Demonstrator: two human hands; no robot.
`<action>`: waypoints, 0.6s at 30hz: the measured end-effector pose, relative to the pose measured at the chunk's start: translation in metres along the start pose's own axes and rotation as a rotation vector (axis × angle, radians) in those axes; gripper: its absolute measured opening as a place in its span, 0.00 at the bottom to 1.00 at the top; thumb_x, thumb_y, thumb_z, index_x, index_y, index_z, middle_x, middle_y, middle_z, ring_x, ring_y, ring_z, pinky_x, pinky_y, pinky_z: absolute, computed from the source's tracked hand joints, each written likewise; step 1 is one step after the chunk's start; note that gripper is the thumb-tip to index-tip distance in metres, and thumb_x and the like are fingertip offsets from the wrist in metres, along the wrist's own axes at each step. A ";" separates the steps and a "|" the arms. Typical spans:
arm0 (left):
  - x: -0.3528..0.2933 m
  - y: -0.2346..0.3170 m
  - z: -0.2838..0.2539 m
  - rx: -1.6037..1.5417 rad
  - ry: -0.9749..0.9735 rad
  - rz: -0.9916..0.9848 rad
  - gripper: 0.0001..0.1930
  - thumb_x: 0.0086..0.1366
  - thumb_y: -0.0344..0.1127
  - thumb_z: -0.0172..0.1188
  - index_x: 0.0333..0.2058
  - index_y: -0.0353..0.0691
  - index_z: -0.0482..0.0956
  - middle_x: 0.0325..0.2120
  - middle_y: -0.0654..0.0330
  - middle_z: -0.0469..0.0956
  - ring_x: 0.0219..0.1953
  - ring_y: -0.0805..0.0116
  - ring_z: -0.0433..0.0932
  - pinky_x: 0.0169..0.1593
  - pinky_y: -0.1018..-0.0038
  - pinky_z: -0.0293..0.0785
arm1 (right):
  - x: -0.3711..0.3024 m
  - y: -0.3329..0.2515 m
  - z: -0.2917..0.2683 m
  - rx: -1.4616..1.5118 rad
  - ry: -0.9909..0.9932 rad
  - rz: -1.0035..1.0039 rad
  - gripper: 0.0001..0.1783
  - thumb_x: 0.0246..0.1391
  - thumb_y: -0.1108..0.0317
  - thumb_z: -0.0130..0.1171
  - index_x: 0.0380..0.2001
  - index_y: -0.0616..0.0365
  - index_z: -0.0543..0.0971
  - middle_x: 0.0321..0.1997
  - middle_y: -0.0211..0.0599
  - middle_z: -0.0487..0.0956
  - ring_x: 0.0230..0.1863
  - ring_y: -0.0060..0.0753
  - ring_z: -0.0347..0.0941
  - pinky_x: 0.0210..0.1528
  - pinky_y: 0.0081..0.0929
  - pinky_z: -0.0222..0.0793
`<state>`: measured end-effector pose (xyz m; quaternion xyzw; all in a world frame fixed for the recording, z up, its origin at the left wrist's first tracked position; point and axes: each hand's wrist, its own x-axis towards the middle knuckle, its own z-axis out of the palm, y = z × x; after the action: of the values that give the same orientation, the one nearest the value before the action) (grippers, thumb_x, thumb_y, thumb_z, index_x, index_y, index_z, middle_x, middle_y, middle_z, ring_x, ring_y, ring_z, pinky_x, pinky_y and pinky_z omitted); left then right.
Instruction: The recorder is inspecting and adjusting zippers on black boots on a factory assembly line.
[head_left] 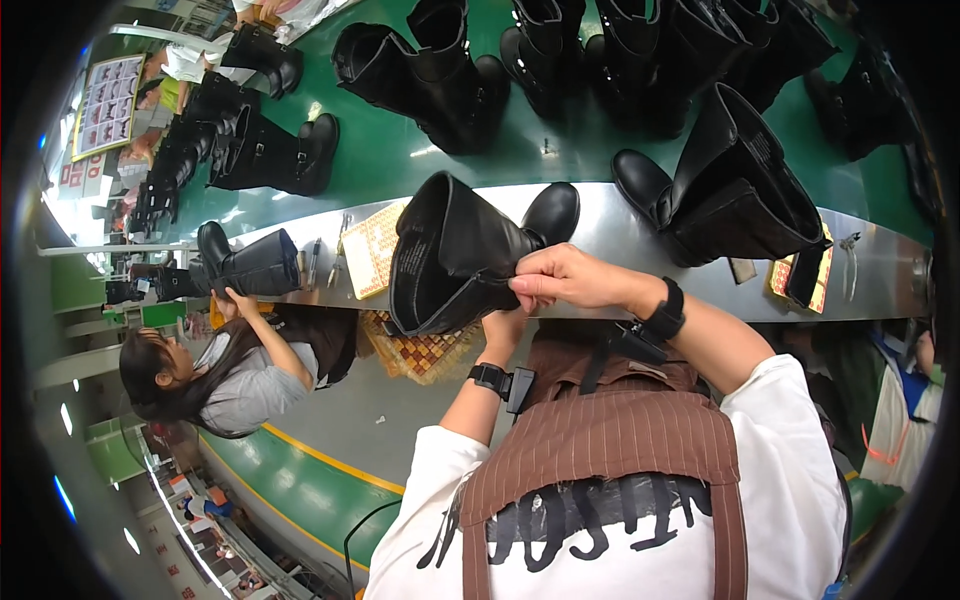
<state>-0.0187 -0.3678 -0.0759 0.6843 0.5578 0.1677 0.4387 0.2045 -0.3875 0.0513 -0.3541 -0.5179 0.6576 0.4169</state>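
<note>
A tall black boot (455, 255) lies tilted in front of me, its wide shaft opening facing me and its toe pointing away over the metal table edge. My right hand (565, 277) pinches the shaft near a strap on its right side, thumb and fingers closed. Below it, my left hand (503, 328) grips the underside of the same shaft; the boot hides most of its fingers. To the right, a second black boot (740, 190) leans with its opening toward me, near my right forearm but not touched.
Several black boots (440, 80) stand along the back of the green table (380, 150). A yellow patterned pad (372, 250) and pen-like tools (315, 262) lie left of my boot. At far left a co-worker (240, 375) holds another boot (250, 262).
</note>
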 end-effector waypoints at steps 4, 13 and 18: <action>0.009 -0.014 0.004 -0.095 -0.064 -0.039 0.16 0.62 0.37 0.67 0.46 0.37 0.80 0.42 0.58 0.82 0.44 0.70 0.80 0.50 0.70 0.75 | 0.000 -0.047 0.016 -0.095 0.007 0.193 0.23 0.69 0.54 0.51 0.27 0.62 0.79 0.23 0.29 0.78 0.28 0.23 0.74 0.35 0.26 0.71; 0.003 0.029 0.000 -0.274 0.081 0.053 0.27 0.55 0.34 0.75 0.52 0.34 0.77 0.48 0.58 0.80 0.49 0.68 0.78 0.56 0.68 0.73 | 0.033 -0.108 0.009 -0.970 0.352 -0.681 0.29 0.35 0.81 0.56 0.46 0.50 0.80 0.60 0.39 0.70 0.42 0.45 0.76 0.42 0.34 0.75; 0.004 0.035 -0.002 -0.356 0.083 0.163 0.27 0.55 0.35 0.75 0.52 0.35 0.76 0.48 0.58 0.80 0.49 0.69 0.78 0.56 0.69 0.73 | 0.022 -0.122 -0.016 -0.792 0.133 -0.482 0.10 0.36 0.75 0.61 0.21 0.59 0.68 0.46 0.37 0.74 0.39 0.45 0.74 0.34 0.37 0.71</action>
<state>0.0032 -0.3628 -0.0482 0.6311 0.4799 0.3269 0.5144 0.2317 -0.3472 0.1661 -0.3969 -0.7689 0.2696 0.4227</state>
